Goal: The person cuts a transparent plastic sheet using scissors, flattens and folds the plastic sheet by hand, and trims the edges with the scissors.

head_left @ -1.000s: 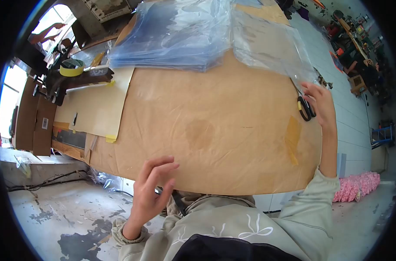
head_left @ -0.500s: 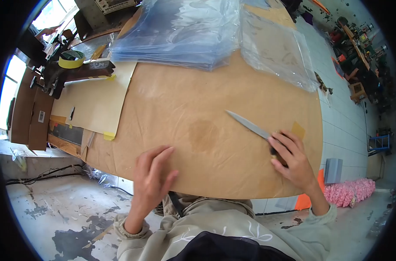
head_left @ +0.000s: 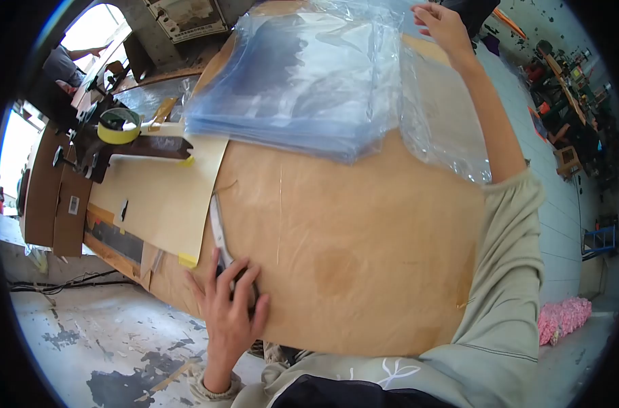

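Observation:
My left hand (head_left: 229,306) is at the near left edge of the brown-covered table (head_left: 391,224). Its fingers curl over the dark handles of a pair of scissors (head_left: 218,228), whose blade lies flat and points away from me. At the far right, my right hand (head_left: 442,27) is stretched out with its fingers apart, close to the edge of the clear plastic sheets; whether it touches them I cannot tell. A thick stack of clear plastic sheets (head_left: 289,102) covers the far middle of the table. Another clear plastic sheet (head_left: 438,122) lies partly under my right forearm.
A yellow tape roll (head_left: 118,126) rests on a dark clamp-like fixture (head_left: 153,146) at left. Beneath it lies a pale board (head_left: 167,204) with a small cutter (head_left: 124,209). A cardboard box (head_left: 68,197) stands farther left. Pink bundled material (head_left: 562,319) is on the floor at right.
The scissors have gone from my right hand on the right side to under my left hand on the left. My right arm has reached far forward. The view has shifted.

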`<state>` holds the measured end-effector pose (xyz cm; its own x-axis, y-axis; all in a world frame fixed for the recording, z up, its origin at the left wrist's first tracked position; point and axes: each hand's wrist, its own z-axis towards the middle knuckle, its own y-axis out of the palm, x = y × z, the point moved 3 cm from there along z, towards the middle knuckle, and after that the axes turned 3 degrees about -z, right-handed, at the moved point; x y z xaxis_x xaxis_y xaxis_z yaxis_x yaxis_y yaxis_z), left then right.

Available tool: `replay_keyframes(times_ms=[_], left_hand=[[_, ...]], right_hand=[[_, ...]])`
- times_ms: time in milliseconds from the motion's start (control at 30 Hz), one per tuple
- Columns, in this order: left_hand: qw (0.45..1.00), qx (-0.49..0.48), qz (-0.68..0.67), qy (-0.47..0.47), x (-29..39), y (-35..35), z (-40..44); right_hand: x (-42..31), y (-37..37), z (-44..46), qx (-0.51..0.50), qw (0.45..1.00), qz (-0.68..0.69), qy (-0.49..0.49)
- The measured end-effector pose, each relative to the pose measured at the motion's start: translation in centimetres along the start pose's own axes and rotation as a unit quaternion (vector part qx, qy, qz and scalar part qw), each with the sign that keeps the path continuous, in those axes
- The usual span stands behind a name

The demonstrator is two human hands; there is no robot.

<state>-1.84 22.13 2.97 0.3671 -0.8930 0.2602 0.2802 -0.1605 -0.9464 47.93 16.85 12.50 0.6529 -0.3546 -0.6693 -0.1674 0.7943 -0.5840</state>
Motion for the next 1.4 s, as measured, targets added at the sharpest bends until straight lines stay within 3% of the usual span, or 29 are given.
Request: replay_keyframes(times_ms=[133,233,333,433,500,600,667,733,767,800,833,933,1000,1067,1100,1133,1167,1200,1233,1333,1400], left_hand=[[0.988,0.123,-0.067,-0.056,-0.8,0.8,-0.7],[0.985,0.147,-0.077,-0.057,-1.1,0.9,-0.6],[0.985,0.145,-0.074,-0.059,-1.2,0.9,-0.5],[0.987,0.137,-0.059,-0.051,-1.2,1.0,-0.2],[0.987,0.138,-0.060,-0.061,-0.9,0.9,-0.2],[0.990,0.122,-0.055,-0.039,-1.2,0.8,-0.1],[0.989,0.124,-0.064,-0.052,-1.1,0.8,0.0],[0.988,0.127,-0.071,-0.058,-1.0,0.7,0.2],[0.987,0.127,-0.075,-0.056,-1.1,0.6,0.2],[0.987,0.127,-0.079,-0.053,-1.0,0.6,0.3],[0.987,0.132,-0.081,-0.049,-1.0,0.6,0.3],[0.986,0.140,-0.084,-0.037,-0.9,0.5,0.4],[0.985,0.150,-0.081,-0.030,-0.8,0.4,0.5],[0.985,0.149,-0.082,-0.020,-0.7,0.3,0.3],[0.985,0.149,-0.080,-0.013,-0.7,0.3,0.2],[0.986,0.150,-0.077,-0.006,-0.8,0.5,0.1],[0.985,0.156,-0.075,0.002,-0.8,0.4,0.0],[0.986,0.140,-0.087,0.001,-0.8,0.3,0.0],[0.986,0.140,-0.086,0.012,-0.7,0.1,-0.1],[0.989,0.128,-0.073,0.032,-0.6,-0.1,-0.1],[0.992,0.114,-0.044,0.010,0.1,-0.2,-0.7]], right_hand=[[13.0,3.4,9.4,-0.097,0.973,-0.011,0.207],[15.2,6.3,11.3,-0.057,0.963,-0.103,0.242],[16.0,8.7,11.6,-0.085,0.942,-0.089,0.312],[18.4,10.0,13.2,-0.136,0.936,-0.024,0.323],[20.3,10.1,15.7,0.023,0.986,-0.044,0.161],[18.9,8.1,18.0,0.238,0.971,0.003,-0.018],[13.8,4.0,17.0,0.344,0.937,0.059,0.011],[9.7,0.1,17.5,0.337,0.928,0.127,-0.099],[9.1,-1.7,18.0,0.285,0.920,0.260,-0.064],[5.9,-3.5,16.2,0.308,0.912,0.257,-0.084],[3.3,-5.3,14.4,0.370,0.921,0.123,-0.012],[0.3,-11.3,12.2,0.362,0.902,-0.088,-0.220],[-1.2,-13.2,7.6,0.168,0.943,0.074,-0.278],[-1.3,-15.0,0.4,0.281,0.917,-0.055,-0.279],[-2.4,-14.9,-4.8,0.296,0.849,-0.268,-0.346],[-3.5,-14.2,-10.0,0.286,0.824,-0.271,-0.408],[-4.9,-13.3,-15.2,0.194,0.864,-0.268,-0.380],[-4.9,-12.3,-20.1,0.097,0.939,-0.095,-0.315],[-5.6,-11.7,-25.3,0.058,0.901,-0.244,-0.354],[-8.4,-9.4,-38.2,-0.086,0.872,-0.321,-0.360],[-10.2,-8.0,-43.8,-0.129,0.884,-0.337,-0.298]])
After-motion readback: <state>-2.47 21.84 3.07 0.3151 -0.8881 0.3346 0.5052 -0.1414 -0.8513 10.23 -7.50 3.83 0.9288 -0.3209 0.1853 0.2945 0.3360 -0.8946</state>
